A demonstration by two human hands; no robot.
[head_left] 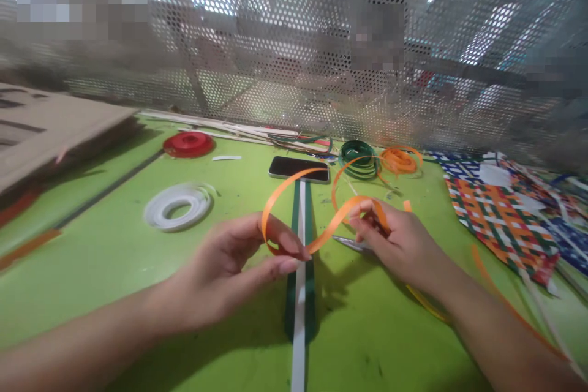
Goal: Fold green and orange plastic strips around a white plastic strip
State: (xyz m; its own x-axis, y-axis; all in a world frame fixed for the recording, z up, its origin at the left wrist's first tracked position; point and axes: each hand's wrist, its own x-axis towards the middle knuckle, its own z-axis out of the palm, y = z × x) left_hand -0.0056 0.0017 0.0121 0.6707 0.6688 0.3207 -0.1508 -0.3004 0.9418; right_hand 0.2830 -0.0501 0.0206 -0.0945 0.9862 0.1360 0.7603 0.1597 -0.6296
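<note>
An orange ribbon-like strip (334, 223) curls through the air between my two hands. My left hand (243, 260) pinches it between thumb and fingertips, with a loop rising above. Closed fingers of my right hand (390, 236) grip the same strip farther along, and a thin length of it trails back toward the orange coil. Beneath my left fingertips, a white strip (299, 318) runs lengthwise over a wider dark green strip (291, 294) on the table. A pointed metal tool (351, 244), perhaps scissors, lies partly hidden under my right hand.
On the green table (114, 294) lie a white coil (154, 211), a red coil (188, 144), a green coil (358, 159), an orange coil (399, 160) and a phone (294, 169). Woven multicoloured pieces (496, 214) are at right, cardboard (55, 128) at left. A perforated metal screen (285, 43) stands behind.
</note>
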